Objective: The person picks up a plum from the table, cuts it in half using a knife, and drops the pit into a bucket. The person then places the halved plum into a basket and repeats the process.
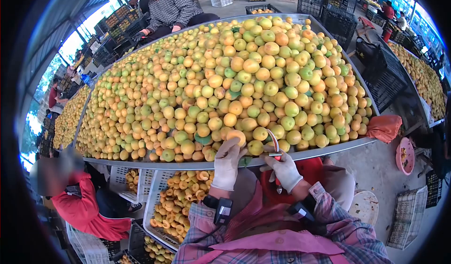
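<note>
My left hand point(226, 165), in a white glove, has its fingers closed on an orange apricot point(236, 136) at the near edge of a big metal-rimmed table point(202, 165). Close by on the right, my gloved right hand point(284, 170) grips a pitting tool with a curved metal loop and a red part point(274, 144); most of its handle is hidden by my fingers. The loop stands apart from the apricot in my left hand. Beyond both hands lies a wide heap of yellow, orange and green apricots point(253, 66). A green leaf point(203, 139) shows among them.
A white crate point(152, 203) with cut apricots stands below the table on my left. Near my lap is a red bucket point(310, 170). A red bag point(384, 128) sits at the right corner. One person in red point(87, 203) sits left; another point(174, 5) works across the table.
</note>
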Motion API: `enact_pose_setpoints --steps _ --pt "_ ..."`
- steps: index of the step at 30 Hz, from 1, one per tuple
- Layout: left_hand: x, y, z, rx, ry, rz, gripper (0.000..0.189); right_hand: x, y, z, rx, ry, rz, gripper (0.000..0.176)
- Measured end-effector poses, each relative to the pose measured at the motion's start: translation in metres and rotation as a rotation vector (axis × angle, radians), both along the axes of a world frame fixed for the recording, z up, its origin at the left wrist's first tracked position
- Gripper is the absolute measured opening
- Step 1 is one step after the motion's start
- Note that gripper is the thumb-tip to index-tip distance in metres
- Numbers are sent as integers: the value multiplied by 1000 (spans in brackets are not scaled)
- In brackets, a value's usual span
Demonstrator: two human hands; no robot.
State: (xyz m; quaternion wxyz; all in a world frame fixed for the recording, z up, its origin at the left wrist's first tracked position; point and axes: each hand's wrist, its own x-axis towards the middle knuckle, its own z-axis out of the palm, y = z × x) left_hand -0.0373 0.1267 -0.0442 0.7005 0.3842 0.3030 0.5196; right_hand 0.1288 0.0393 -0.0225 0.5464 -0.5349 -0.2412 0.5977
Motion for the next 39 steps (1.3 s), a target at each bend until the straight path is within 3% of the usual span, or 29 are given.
enact_pose_setpoints --steps 1,3,5,7,9,10,15,17,19,23,25,29,31,33,36,39 --pt "-4 -4 5 -109 -194 -45 24 2 -1 2 -11 -2 3 44" --pt "-12 -13 9 -111 -204 -50 20 1 -3 8 -10 0 13 46" --pt "-22 -21 25 911 1106 -21 18 -6 -3 17 78 -36 -38 52" --pt "-21 -34 26 956 1041 -125 18 -6 -6 41 82 -169 65 62" --pt "-12 -58 33 -82 36 -322 18 -9 -12 52 167 -260 147 65" --pt "-13 -60 40 -171 -103 -394 20 -6 -15 52 173 -225 174 67" --pt "-14 -75 71 -179 -166 -455 30 2 -33 63 169 -115 205 61" --pt "-10 -82 83 -153 -146 -447 34 0 -40 68 202 -77 117 58" --pt "-4 -91 96 -74 -8 -367 43 -2 -47 76 199 -68 92 55" --pt "-6 -93 89 63 275 -415 53 -6 -60 81 125 -76 123 52" --pt "-2 -100 114 36 231 -458 59 -8 -65 86 132 -43 100 49" --pt "-5 -102 88 7 181 -499 64 -5 -71 93 58 -173 197 43" --pt "-3 -99 81 -25 39 -561 63 -1 -77 87 176 -68 221 36" --pt "9 -106 80 -114 -202 -540 67 3 -84 93 155 -15 139 36" --pt "1 -105 69 -238 -279 -564 66 5 -92 90 155 -58 -61 39" --pt "6 -104 59 -320 -373 -617 63 15 -104 92 64 -171 26 42"
